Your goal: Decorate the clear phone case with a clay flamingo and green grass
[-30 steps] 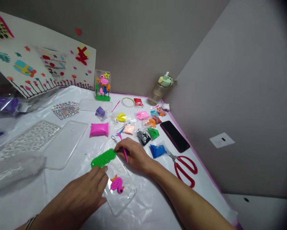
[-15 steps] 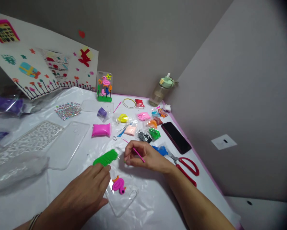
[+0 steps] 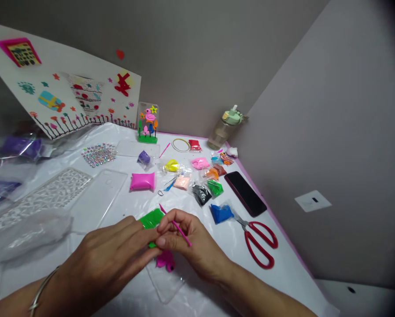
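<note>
My left hand [image 3: 114, 257] lies with fingers stretched over a clear phone case [image 3: 166, 284], fingertips on a ridged green clay strip [image 3: 152, 219] stuck to the case. My right hand [image 3: 187, 244] meets it from the right, pinching a thin pink stick tool [image 3: 175, 225] between thumb and fingers, its tip near the green strip. A pink clay flamingo [image 3: 166, 260] on the case peeks out beneath both hands.
Small bags of coloured clay [image 3: 200, 176] lie behind the hands, with a pink clay block [image 3: 142, 181], a dark phone [image 3: 245, 187], red scissors [image 3: 258, 240], a bottle [image 3: 224, 127], clear cases [image 3: 94, 198], rhinestones [image 3: 98, 154] and a decorated case [image 3: 147, 124] by the wall.
My right hand drew back from the green strip, then came in close against my left hand. The left fingers slid forward onto the strip, and both hands now cover most of the flamingo.
</note>
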Demonstrator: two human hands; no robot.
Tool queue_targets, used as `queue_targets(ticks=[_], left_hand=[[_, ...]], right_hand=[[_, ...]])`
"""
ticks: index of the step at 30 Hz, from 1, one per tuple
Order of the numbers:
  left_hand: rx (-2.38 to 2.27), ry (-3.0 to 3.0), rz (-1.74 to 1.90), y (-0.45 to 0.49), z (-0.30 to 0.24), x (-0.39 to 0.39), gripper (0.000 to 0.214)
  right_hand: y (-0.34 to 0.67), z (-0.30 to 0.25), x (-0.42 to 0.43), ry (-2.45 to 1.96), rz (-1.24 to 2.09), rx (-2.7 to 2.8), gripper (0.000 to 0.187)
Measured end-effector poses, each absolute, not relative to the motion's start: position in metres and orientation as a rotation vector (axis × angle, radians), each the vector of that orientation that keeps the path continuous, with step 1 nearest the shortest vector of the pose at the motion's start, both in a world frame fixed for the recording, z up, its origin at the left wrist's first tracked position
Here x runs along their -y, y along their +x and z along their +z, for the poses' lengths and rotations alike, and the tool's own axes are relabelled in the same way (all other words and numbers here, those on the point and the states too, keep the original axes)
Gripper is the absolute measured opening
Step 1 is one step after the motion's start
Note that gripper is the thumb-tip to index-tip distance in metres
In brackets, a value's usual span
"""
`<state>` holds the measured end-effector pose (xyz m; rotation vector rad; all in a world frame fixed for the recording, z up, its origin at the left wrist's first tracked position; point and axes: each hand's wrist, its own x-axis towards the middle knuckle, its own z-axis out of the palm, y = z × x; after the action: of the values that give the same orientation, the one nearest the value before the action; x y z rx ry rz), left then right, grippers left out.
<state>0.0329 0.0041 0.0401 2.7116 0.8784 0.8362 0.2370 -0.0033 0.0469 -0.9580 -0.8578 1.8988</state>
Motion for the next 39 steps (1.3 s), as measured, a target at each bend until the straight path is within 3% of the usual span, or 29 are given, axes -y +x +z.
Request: queue_targets(ticks=[7,10,12,15,17,20,25,29,34,39], left_hand=[[-0.723,2.847,0.982,0.021,0.031,-0.014,0.032],[-0.686,2.804,0.986,0.020,0.031,-0.014,0.031],[-0.679,2.697,0.966,0.020,0.033,-0.013,0.023],[-0.733,2.493,0.913,0.021,0.035,-0.013,0.020],[-0.763,2.381,0.886,0.022,0.037,-0.013,0.019],[-0.795,2.216,0.876,0.024,0.041,-0.013,0.020],[-0.993,1.750,0.908,0.026,0.049,-0.015,0.004],[-1.059,1.348,0.930,0.020,0.051,-0.023,0.014],[-1.055,1.136,0.988,0.015,0.056,-0.029,0.015],[-1.010,1.197,0.966,0.022,0.060,-0.024,0.017]], right_hand=[[0.240,0.049,0.005,-0.893,2.069,0.608,0.035],[0.243,0.049,0.002,-0.898,2.015,0.791,0.029],[0.251,0.049,-0.005,-1.071,1.633,1.253,0.020],[0.280,0.048,-0.025,-1.441,0.634,1.753,0.010],[0.304,0.046,-0.040,-1.563,0.384,1.726,0.003],[0.337,0.041,-0.057,-1.720,0.162,1.712,0.014],[0.360,0.026,-0.064,-1.857,0.083,1.776,0.017],[0.354,0.033,-0.061,-1.799,0.074,1.806,0.014],[0.318,0.056,-0.037,-1.530,0.179,1.920,0.019],[0.277,0.049,-0.008,-1.093,0.227,2.159,0.007]])
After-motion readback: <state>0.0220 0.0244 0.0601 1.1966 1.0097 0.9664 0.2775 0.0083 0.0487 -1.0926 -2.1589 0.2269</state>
